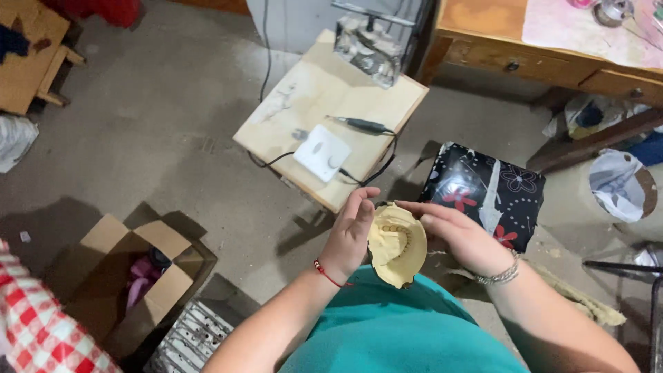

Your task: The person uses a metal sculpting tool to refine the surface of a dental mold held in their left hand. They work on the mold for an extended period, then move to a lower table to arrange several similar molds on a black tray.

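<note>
I saw both hands raised in front of the teal shirt (407,331), holding a pale yellow dental cast (396,244) between them. The left hand (351,233) was cupped against the cast's left edge, fingers together and pointing upward, with a red string bracelet (330,275) at the wrist. The right hand (461,235) lay along the cast's upper right edge, fingers pressed together and reaching leftward over the rim, with a silver chain bracelet (503,275) at that wrist. The cast faced up toward me, a curved row of tooth shapes showing on its surface. Beyond the hands, a low wooden tabletop (324,103) carried a white control box (322,152) and a dark rotary handpiece (364,125) joined by a black cord. Just right of the hands stood a black box with a flower pattern (487,193). An open cardboard box (141,273) sat on the concrete floor at lower left, well apart from the hands.
</note>
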